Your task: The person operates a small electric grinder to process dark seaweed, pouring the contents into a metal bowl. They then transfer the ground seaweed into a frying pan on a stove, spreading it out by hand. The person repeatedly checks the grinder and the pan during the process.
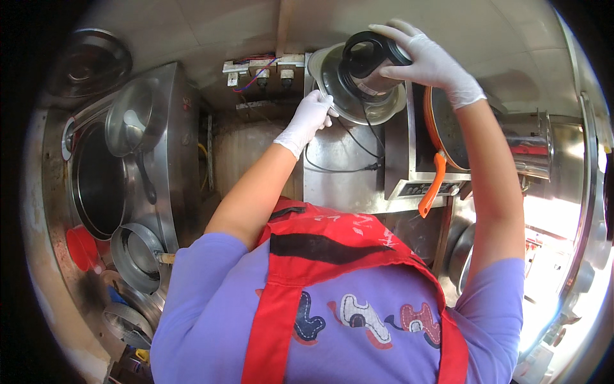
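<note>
My gloved right hand grips the top of a corded electric appliance, which looks like a kettle or soy-milk maker. The appliance has a steel body and a black loop handle. It is tilted over a wide translucent basin at the back of a steel counter. At the basin's near-left rim, the fingers of my gloved left hand are curled closed on the edge. The black power cord trails down to a loose plug on the counter. The basin's contents are hard to make out.
Right of the basin, an orange-handled frying pan sits on a cooker with a control panel. Wall sockets with loose wires are behind my left hand. Farther left are a large dark pot, a ladle and a saucepan.
</note>
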Motion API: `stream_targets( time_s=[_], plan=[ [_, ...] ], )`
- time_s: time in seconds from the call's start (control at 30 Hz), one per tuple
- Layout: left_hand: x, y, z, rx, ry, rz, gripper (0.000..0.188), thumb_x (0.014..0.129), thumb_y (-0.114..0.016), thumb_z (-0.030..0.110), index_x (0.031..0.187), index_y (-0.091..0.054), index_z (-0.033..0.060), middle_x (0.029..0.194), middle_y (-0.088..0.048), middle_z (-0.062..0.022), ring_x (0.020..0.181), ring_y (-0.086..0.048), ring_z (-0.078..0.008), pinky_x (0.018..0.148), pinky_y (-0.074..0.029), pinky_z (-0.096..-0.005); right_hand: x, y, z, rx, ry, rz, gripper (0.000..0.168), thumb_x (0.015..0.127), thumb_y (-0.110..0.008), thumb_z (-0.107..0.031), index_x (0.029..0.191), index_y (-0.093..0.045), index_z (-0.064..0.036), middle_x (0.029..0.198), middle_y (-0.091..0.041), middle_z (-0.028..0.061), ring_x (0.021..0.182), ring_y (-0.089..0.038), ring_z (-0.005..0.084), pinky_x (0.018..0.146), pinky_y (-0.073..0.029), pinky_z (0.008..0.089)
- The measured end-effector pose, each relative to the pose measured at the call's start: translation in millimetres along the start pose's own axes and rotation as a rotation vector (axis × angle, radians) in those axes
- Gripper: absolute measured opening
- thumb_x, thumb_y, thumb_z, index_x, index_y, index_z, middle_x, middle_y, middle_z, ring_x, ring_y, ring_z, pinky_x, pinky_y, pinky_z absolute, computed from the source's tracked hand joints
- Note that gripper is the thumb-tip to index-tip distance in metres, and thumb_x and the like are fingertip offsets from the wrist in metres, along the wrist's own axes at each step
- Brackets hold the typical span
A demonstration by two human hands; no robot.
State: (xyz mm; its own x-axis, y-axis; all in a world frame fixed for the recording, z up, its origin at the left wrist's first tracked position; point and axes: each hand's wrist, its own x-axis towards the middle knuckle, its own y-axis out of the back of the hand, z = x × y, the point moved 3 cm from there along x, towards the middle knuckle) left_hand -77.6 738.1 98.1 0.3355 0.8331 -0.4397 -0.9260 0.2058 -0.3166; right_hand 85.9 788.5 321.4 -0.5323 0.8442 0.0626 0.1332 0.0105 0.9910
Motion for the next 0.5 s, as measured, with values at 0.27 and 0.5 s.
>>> stream_targets(
  time_s=[0.27, 0.5],
  plan=[
    [-9.0, -1.0, -2.0, 0.019, 0.006, 0.030, 0.017, 0.093, -0.055, 0.021, 0.085, -0.051, 0.0063, 0.069, -0.058, -0.0039, 0.045, -0.044, -0.0095, 0.042, -0.035, -0.0243, -2.7, -17.8, -2.3, 0.000, -0.145, 0.161, 0.064, 0.068, -0.071, -0.041, 0.127, -0.053, -0.026, 0.126, -0.049, 0.0212, 0.116, -0.048, 0.0398, 0.099, -0.041, 0.0418],
    [-23.9, 68.4, -1.8, 1.150, -0.161, 0.066, 0.075, 0.071, -0.073, 0.043, 0.127, -0.048, -0.0004, 0.126, -0.051, -0.0231, 0.118, -0.049, -0.0345, 0.099, -0.040, -0.0397, -7.8, -15.7, 4.0, -0.021, -0.053, 0.238, 0.063, 0.069, -0.072, -0.035, 0.127, -0.053, -0.016, 0.120, -0.054, 0.0174, 0.113, -0.051, 0.0360, 0.096, -0.042, 0.0404]
  ],
)
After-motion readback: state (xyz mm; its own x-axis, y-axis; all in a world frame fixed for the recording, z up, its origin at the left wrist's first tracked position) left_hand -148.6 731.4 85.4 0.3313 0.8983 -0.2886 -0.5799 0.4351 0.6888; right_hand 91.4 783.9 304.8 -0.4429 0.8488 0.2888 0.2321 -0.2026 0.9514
